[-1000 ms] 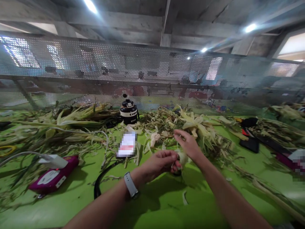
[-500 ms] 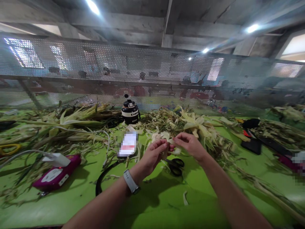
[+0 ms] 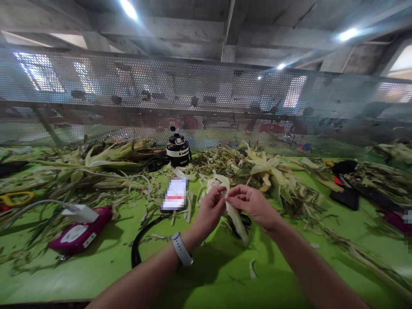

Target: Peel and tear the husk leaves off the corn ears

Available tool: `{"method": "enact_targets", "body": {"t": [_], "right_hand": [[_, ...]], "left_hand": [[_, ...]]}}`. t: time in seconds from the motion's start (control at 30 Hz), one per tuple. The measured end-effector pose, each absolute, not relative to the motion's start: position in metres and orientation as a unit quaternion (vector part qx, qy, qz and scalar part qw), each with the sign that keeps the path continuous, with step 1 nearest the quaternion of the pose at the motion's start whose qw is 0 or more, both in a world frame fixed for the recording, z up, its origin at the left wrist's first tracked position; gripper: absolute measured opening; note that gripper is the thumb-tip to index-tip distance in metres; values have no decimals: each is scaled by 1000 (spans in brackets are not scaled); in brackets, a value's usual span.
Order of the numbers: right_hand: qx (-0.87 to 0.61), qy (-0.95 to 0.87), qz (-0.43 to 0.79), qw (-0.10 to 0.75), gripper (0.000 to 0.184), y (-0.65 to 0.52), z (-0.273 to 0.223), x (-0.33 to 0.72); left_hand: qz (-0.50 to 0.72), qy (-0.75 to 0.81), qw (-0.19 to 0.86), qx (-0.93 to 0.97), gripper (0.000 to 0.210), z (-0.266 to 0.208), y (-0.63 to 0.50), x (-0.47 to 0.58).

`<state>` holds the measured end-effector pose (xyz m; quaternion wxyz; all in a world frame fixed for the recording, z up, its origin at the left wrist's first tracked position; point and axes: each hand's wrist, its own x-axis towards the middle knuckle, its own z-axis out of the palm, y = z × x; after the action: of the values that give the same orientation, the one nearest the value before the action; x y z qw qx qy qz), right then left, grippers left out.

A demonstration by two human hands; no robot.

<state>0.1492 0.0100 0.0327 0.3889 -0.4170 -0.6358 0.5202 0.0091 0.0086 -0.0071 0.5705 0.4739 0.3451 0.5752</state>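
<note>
Between my two hands is a pale corn husk strip [image 3: 236, 219], its long end hanging down toward the table. My left hand [image 3: 212, 208] is closed, thumb and fingers pinching the husk near its upper part. From the other side my right hand [image 3: 252, 204] pinches the same piece, fingertips almost meeting the left ones. Just behind the left fingers sits a cream-coloured bundle [image 3: 213, 183] of husk, partly hidden. Black-handled scissors [image 3: 246, 220] lie under the hanging strip, mostly covered by it. A phone [image 3: 174, 193] with a lit screen lies left of my hands.
A black and white bottle [image 3: 178, 151] stands at the back before a perforated metal screen [image 3: 206, 94]. Husk piles [image 3: 270, 169] spread over the green table [image 3: 206, 279]. At left are a purple power strip [image 3: 82, 229], a white cable and yellow-handled scissors [image 3: 19, 198].
The husk strip now hangs down between my hands, over the scissors. My right hand has shifted slightly left and down, closer to the left. The view has swung a little.
</note>
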Motion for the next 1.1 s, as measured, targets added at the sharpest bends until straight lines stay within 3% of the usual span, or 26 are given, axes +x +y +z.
{"method": "enact_targets", "body": {"t": [0.23,0.53,0.7,0.87,0.93,1.1], "right_hand": [[-396,-662,509,383,29,2,33,141],[-404,-664,508,370,32,8,29,143],[-418,-702,478,323,25,5,28,144],[-452,-714,224,484,26,6,38,154],[-447,-727,178,491,27,12,38,159],[-414,-759,351,360,38,28,30,164]], "left_hand": [[596,375,473,529,15,4,11,1],[578,282,605,470,14,3,15,-3],[557,320,589,491,18,2,16,-4],[509,376,571,523,25,7,13,-5],[492,386,584,518,25,9,13,-5],[463,362,621,517,27,10,13,-8]]}}
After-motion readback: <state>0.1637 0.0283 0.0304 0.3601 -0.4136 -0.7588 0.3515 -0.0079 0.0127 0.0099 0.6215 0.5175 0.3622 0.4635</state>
